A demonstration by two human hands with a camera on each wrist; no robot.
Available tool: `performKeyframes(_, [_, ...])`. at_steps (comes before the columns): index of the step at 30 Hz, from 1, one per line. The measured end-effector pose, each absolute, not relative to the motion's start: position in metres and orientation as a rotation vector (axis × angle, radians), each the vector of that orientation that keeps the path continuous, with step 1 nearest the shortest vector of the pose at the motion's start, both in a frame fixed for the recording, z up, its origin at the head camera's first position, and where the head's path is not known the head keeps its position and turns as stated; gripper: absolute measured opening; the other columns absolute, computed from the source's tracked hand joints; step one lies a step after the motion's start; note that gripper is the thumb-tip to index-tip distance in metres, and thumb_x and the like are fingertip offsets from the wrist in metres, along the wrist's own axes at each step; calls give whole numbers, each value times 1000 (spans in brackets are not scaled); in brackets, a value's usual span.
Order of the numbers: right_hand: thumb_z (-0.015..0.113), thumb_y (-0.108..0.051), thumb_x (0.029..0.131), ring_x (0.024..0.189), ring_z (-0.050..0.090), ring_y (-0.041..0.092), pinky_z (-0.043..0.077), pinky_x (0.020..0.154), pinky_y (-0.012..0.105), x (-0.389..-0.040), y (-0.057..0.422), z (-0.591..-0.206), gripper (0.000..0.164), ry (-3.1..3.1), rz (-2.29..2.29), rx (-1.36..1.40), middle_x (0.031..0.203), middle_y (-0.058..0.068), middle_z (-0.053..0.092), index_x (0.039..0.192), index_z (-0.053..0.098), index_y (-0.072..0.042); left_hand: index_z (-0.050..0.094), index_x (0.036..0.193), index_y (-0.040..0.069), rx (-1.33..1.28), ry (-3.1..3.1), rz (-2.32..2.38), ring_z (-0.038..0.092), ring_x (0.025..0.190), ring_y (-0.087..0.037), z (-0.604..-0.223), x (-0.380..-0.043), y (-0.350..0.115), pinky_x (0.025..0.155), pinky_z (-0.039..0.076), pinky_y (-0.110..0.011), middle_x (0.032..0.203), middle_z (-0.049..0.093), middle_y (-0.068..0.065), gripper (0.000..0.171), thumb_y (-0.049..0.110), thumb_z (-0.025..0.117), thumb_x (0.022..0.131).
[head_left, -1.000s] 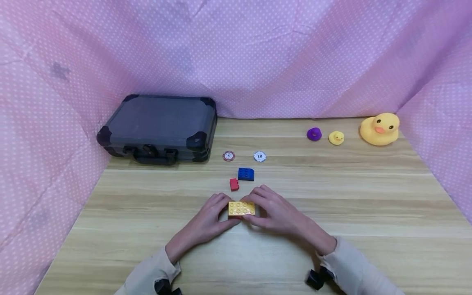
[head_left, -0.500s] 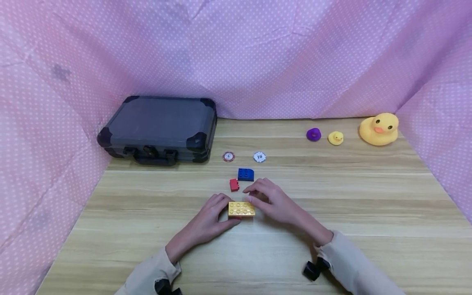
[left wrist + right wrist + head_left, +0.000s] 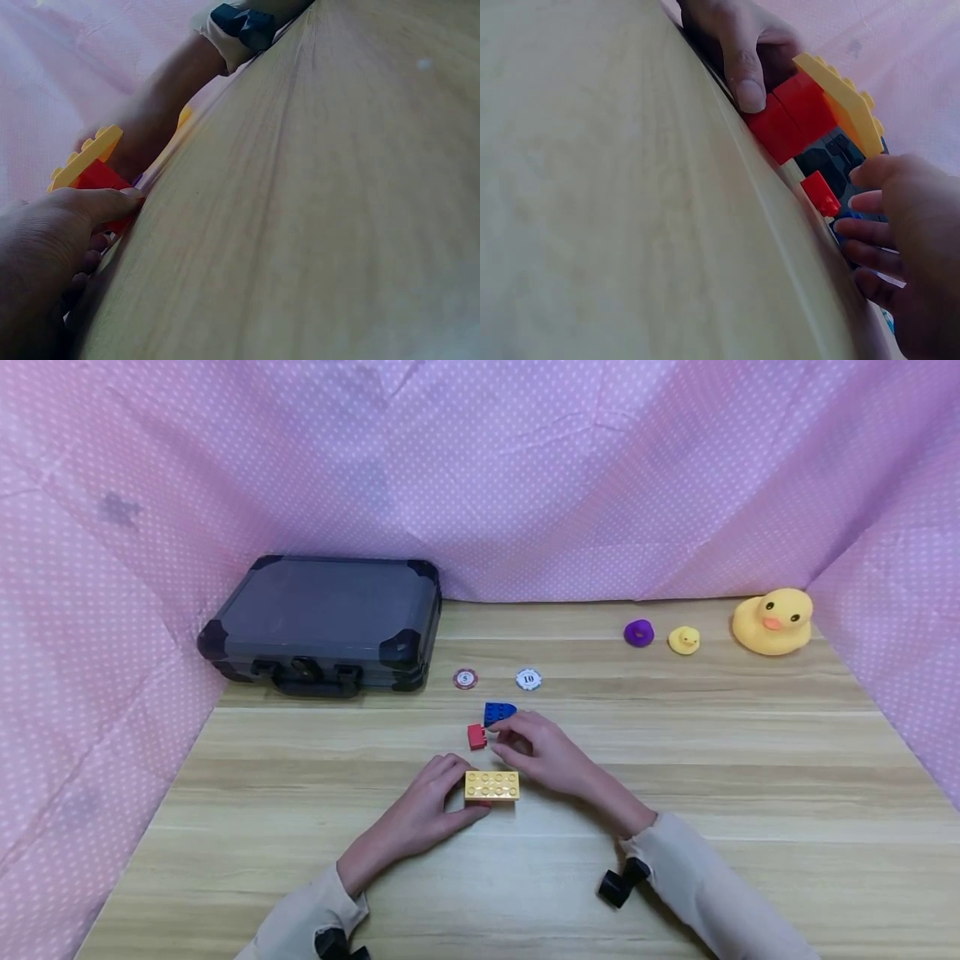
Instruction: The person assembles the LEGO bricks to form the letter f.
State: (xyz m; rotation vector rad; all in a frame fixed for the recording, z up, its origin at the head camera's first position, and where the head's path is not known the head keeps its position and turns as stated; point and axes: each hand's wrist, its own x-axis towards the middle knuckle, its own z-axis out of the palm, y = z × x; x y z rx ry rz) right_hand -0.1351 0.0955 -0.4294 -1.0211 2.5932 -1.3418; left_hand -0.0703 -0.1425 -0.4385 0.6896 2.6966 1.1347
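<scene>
My left hand [image 3: 423,806] pinches a stack of toy building bricks low on its left side. Red bricks [image 3: 772,127] form the lower part, and a yellow brick [image 3: 491,786] with two rows of studs lies across the top. My right hand [image 3: 551,752] is just beyond the stack, thumb and fingers parted with nothing between them. Its fingertips are right by a small red brick [image 3: 476,737] lying on its side. Behind that is a blue brick [image 3: 498,713] with one rounded end, partly hidden by the right hand.
A grey case [image 3: 322,610] with black corners lies at the back left. Two poker chips, one red-rimmed [image 3: 465,678] and one white [image 3: 528,679], lie behind the blue brick. A purple duck [image 3: 639,633], a small yellow duck [image 3: 684,640] and a large duck [image 3: 772,622] stand back right.
My right hand has let go of the stack's right side and moved forward to beside the small red brick, partly covering the blue one. The left hand has stayed on the stack.
</scene>
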Motion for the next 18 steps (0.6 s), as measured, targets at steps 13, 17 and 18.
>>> performKeyframes(13, [76, -23, 96, 95, 57, 16, 50, 79, 35, -138, 84, -434, 35, 2840, -1059, -1054, 106, -1, 64, 128, 70, -11, 67, 114, 21, 709, 2708, 1138, 50, 108, -10, -439, -70, -143, 93, 48, -39, 113, 58, 12, 30, 31, 83, 90])
performKeyframes(17, [76, -25, 96, 95, 56, 16, 49, 78, 34, -138, 82, -434, 37, 2870, -1000, -1063, 105, -1, 64, 129, 69, -11, 67, 114, 21, 710, 2706, 1137, 50, 108, -10, -439, -70, -143, 93, 48, -39, 113, 58, 12, 30, 31, 83, 90])
performKeyframes(18, [76, -25, 96, 95, 56, 17, 50, 78, 34, -138, 82, -434, 38, 2874, -988, -1064, 105, 0, 64, 130, 69, -11, 67, 114, 22, 708, 2706, 1138, 50, 108, -10, -439, -70, -142, 93, 48, -39, 113, 58, 12, 30, 31, 84, 90])
